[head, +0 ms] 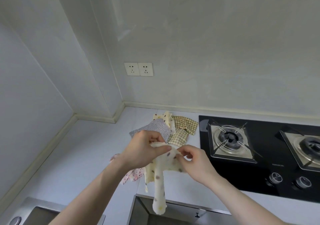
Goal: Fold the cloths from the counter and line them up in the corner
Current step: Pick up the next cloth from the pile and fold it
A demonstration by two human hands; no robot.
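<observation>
A cream cloth with coloured dots (159, 174) hangs in the air above the counter, one end dangling past the counter's front edge. My left hand (143, 148) pinches its top edge on the left, and my right hand (192, 160) pinches the same edge just to the right. Behind my hands lie a grey dotted cloth (152, 127), another cream dotted cloth (164, 118) and a yellow checked cloth (183, 126), piled loosely. A pink flowered cloth (134, 173) lies on the counter under my left wrist, partly hidden.
The pale counter (83, 155) runs into a wall corner at the back left. A black gas hob (259, 155) with two burners fills the right side. A sink's edge (34, 209) shows at the bottom left. Two wall sockets (138, 69) sit above the counter.
</observation>
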